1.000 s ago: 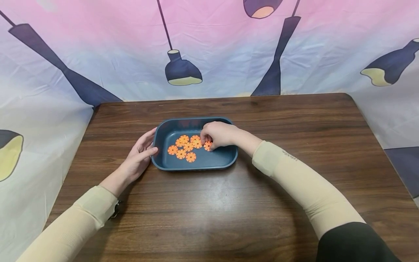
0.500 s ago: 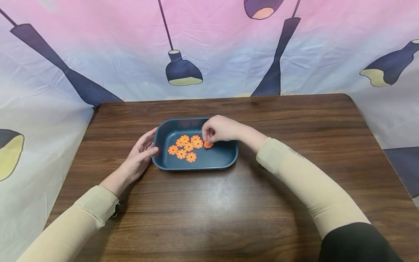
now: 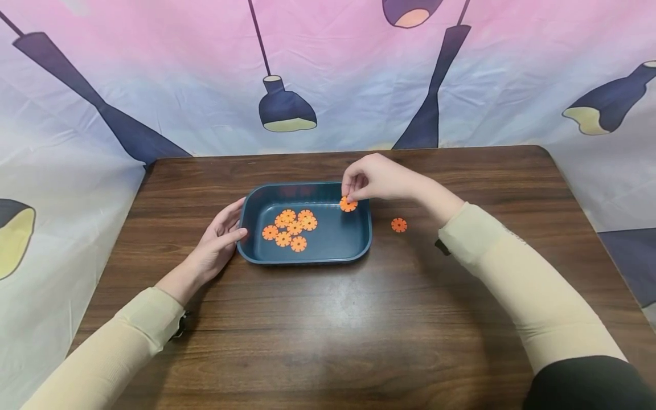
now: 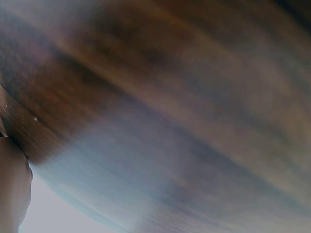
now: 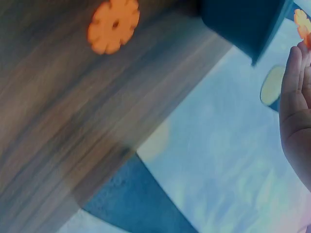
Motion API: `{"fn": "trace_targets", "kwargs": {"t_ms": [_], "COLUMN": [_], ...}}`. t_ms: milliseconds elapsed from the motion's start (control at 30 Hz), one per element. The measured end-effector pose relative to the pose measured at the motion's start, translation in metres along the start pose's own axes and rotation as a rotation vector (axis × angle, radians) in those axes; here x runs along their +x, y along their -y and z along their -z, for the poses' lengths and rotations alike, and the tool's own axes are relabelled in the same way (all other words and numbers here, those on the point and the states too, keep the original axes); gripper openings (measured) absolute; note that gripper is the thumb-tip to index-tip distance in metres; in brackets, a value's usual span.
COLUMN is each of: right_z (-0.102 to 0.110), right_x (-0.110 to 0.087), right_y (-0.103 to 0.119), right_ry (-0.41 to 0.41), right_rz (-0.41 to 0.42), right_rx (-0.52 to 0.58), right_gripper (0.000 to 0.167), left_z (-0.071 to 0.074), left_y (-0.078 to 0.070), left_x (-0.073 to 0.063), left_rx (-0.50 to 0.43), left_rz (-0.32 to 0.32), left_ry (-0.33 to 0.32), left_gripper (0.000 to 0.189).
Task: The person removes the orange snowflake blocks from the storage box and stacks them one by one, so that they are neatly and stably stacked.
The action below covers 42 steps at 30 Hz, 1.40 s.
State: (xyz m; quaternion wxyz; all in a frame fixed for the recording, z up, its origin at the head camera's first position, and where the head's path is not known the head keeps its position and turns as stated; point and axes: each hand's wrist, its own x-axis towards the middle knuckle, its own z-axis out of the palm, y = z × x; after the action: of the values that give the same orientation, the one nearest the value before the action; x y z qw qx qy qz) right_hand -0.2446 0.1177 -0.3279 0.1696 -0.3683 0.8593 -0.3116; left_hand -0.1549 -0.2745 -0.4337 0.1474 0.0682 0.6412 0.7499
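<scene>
In the head view my right hand (image 3: pixel 379 177) pinches an orange notched disc (image 3: pixel 348 204) between thumb and fingertips, above the right back part of a dark blue tray (image 3: pixel 338 249). The right wrist view shows the same disc (image 5: pixel 302 23) at the fingertips. My left hand (image 3: pixel 217 242) holds the tray's left end, its thumb over the rim and its fingers along the outer wall. Several flat orange notched discs (image 3: pixel 294 228), each with a centre hole, lie in the tray, some overlapping. A single orange disc (image 3: pixel 399 225) lies on the table just right of the tray.
The tray stands on a dark wood-grain table (image 3: pixel 328 330), towards its far edge. A cloth backdrop (image 3: pixel 348 85) printed with lamps hangs behind and beside the table. The left wrist view shows blurred tabletop.
My right hand has lifted the disc from the tray floor and moved up and right with it. The disc on the table has come into view as the arm shifted. My left hand stays put.
</scene>
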Motion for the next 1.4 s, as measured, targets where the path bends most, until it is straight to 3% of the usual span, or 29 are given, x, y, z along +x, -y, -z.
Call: {"fn": "trace_targets", "kwargs": {"t_ms": [333, 700, 1233, 1400], "right_z": [0.018, 0.015, -0.011, -0.019], "right_x": [-0.034, -0.065, -0.077, -0.077], "right_y": [-0.017, -0.053, -0.085, -0.093], "right_ry": [-0.048, -0.072, -0.022, -0.008], "right_rz": [-0.053, -0.171, -0.215, -0.208], "right_rx": [0.027, 0.061, 0.211, 0.203], "right_gripper": [0.008, 0.006, 0.007, 0.007], "left_z": [0.001, -0.001, 0.0, 0.0], "left_y": [-0.001, -0.002, -0.002, -0.001], "left_x": [0.0, 0.001, 0.0, 0.001], "left_rx": [0.0, 0.008, 0.02, 0.012], "left_rz": [-0.001, 0.005, 0.011, 0.005], "left_ry": [0.002, -0.003, -0.011, -0.009], "left_gripper": [0.058, 0.059, 0.059, 0.058]}}
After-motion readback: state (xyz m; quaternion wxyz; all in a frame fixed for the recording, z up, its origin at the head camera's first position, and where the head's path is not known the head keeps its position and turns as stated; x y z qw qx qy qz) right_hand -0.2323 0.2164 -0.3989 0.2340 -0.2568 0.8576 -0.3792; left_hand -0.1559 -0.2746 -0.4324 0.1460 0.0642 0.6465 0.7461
